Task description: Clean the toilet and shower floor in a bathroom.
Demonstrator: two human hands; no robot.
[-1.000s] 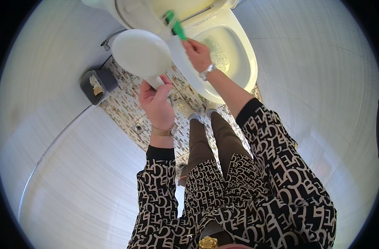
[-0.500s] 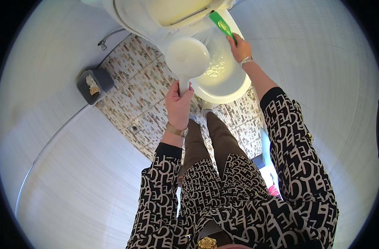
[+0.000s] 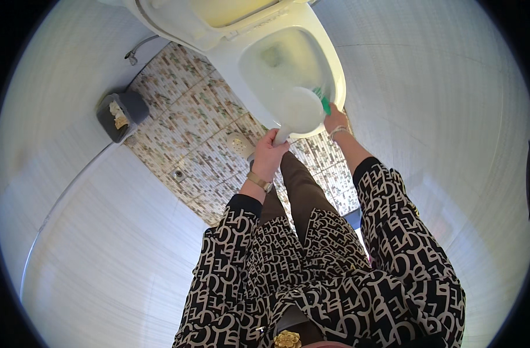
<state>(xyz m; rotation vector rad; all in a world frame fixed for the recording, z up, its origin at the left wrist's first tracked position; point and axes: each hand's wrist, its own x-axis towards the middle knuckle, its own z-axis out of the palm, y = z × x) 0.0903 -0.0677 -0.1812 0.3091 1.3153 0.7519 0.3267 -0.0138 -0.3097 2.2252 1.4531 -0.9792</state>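
My left hand (image 3: 269,155) is closed round the handle of a white water dipper (image 3: 304,110), whose round cup hangs over the front of the toilet bowl (image 3: 339,72). In my right hand (image 3: 335,119), at the bowl's front right rim, is a green brush (image 3: 326,105). Its bristle end is inside the bowl, close beside the dipper, which partly hides it. Cloudy-looking wet surfaces show inside the bowl, with a darker patch at the drain (image 3: 272,56). The raised seat and lid (image 3: 230,14) stand at the back.
A dark waste bin (image 3: 130,113) with crumpled paper stands by the left wall. Near it a small hose fitting (image 3: 131,57) comes from the wall. A floor drain (image 3: 177,174) sits in the patterned tile floor (image 3: 201,139). My slipper (image 3: 240,145) is left of the toilet; pale walls stand close on both sides.
The dipper has moved right and toward me, from the bowl's left side to its front. The brush has come from the back right down to the front right rim. My left foot now shows farther left.
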